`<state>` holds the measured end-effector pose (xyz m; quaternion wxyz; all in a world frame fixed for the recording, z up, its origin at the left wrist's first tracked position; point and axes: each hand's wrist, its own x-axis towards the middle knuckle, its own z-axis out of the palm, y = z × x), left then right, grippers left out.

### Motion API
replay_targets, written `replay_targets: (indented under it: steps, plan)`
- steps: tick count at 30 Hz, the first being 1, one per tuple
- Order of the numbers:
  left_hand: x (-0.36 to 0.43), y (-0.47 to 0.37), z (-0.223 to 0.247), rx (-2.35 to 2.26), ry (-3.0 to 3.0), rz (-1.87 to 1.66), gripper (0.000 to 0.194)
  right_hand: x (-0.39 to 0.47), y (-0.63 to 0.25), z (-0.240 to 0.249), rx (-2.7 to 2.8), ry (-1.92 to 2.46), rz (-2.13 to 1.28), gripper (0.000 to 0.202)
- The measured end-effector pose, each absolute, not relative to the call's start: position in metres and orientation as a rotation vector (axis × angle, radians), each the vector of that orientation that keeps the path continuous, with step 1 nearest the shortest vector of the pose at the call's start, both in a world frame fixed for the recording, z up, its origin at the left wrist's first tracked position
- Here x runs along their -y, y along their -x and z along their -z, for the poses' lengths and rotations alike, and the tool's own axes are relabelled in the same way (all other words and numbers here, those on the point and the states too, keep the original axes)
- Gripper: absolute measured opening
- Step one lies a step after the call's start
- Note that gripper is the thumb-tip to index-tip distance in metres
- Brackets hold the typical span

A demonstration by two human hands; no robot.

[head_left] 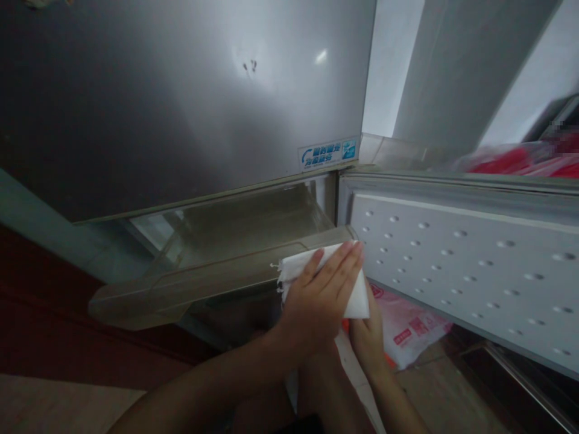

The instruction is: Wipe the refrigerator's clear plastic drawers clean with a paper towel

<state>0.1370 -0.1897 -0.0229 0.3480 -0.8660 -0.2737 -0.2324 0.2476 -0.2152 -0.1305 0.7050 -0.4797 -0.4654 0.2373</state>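
Observation:
A folded white cloth (359,298) with a fringed left edge lies against the right end of a clear drawer's front (217,271). My left hand (316,295) presses on this cloth and holds it, its fingers close together and pointing up and right. Behind and below the cloth is my right hand (368,337), its fingers mostly hidden by the cloth, so its grip does not show. The drawer is pulled partly out of the fridge compartment, and no items show in its visible part.
Above the drawer is a closed grey fridge door (203,108) with a blue sticker (328,154). An opened lower door (452,253) with a dimpled inner panel extends right. Beneath it, a pink and white plastic bag (414,328) lies on the tiled floor (443,392). Red plastic bags (511,160) are behind.

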Motion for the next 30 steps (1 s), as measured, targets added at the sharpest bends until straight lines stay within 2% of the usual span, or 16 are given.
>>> replay_targets:
  steps: [6, 20, 30]
  plan:
    - [0.189, -0.141, 0.023, 0.700, 2.222, 0.608, 0.053, 0.216, -0.248, 0.131, 1.041, 1.049, -0.518, 0.054]
    - [0.213, -0.048, 0.035, 0.844, 2.322, 0.605, 0.052, 0.213, -0.244, 0.123, 0.957, 1.090, -0.626, 0.054]
    - [0.201, -0.102, 0.028, 0.763, 2.302, 0.651, 0.054, 0.214, -0.246, 0.122, 1.006, 1.122, -0.582, 0.056]
